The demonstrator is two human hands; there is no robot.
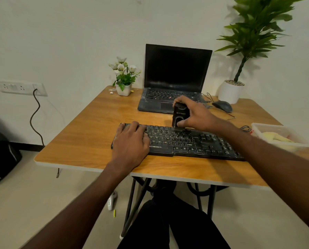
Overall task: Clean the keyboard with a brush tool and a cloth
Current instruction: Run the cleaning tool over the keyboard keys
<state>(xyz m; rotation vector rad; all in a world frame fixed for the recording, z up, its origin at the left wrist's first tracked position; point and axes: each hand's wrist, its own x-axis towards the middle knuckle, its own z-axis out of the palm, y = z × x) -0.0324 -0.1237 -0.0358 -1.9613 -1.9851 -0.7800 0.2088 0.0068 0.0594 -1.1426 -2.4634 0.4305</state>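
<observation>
A dusty black keyboard (191, 142) lies across the front of the wooden table (81, 141). My left hand (131, 142) rests flat on its left end, fingers spread over the keys. My right hand (193, 114) grips a black brush tool (179, 115) held upright, its lower end touching the top key rows near the keyboard's middle. A pale yellow cloth (276, 138) lies in a clear plastic tray (258, 127) at the table's right edge.
An open black laptop (173, 81) stands behind the keyboard, with a small flower pot (124, 87) to its left. A black mouse (223, 106) and a tall potted plant (230, 91) occupy the back right. A wall socket with cable (22, 88) is on the left.
</observation>
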